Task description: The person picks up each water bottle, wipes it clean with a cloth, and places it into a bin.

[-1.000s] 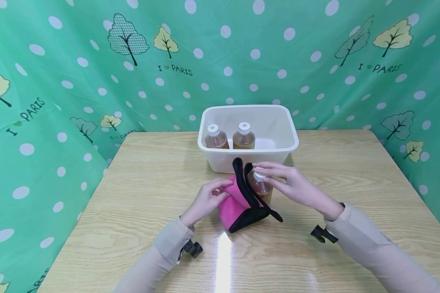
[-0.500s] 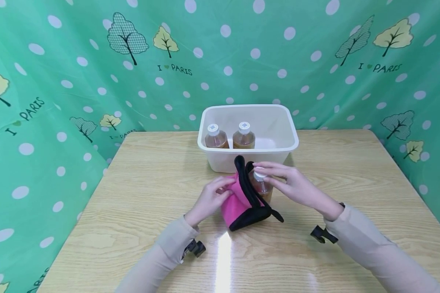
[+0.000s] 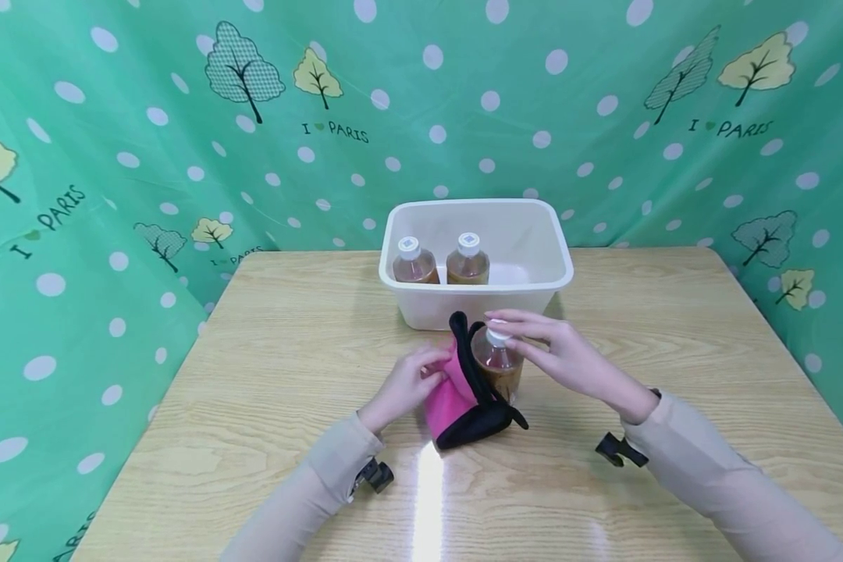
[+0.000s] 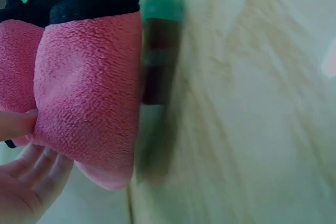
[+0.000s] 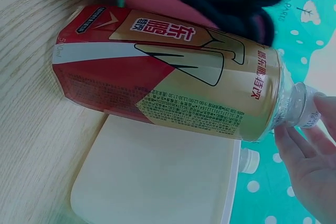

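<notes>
My right hand pinches the white cap of a plastic drink bottle, which stands upright on the table. In the right wrist view the bottle's red and gold label shows plainly. Against the bottle's left side leans a soft pink fleece piece with black edging; its black rim overlaps the lower bottle. My left hand pinches the pink fabric from the left. From the left wrist, the fleece looks rounded and pouch-like, with thumb and fingers pressing a fold into it.
Just behind the hands stands a white plastic tub. Inside it are two similar capped bottles, one on the left and one in the middle. A green dotted curtain hangs behind the wooden table.
The fleece piece's black rim has shifted slightly down and left, so more of the bottle shows. My left hand moved slightly right with the fabric, while my right hand stayed on the cap.
</notes>
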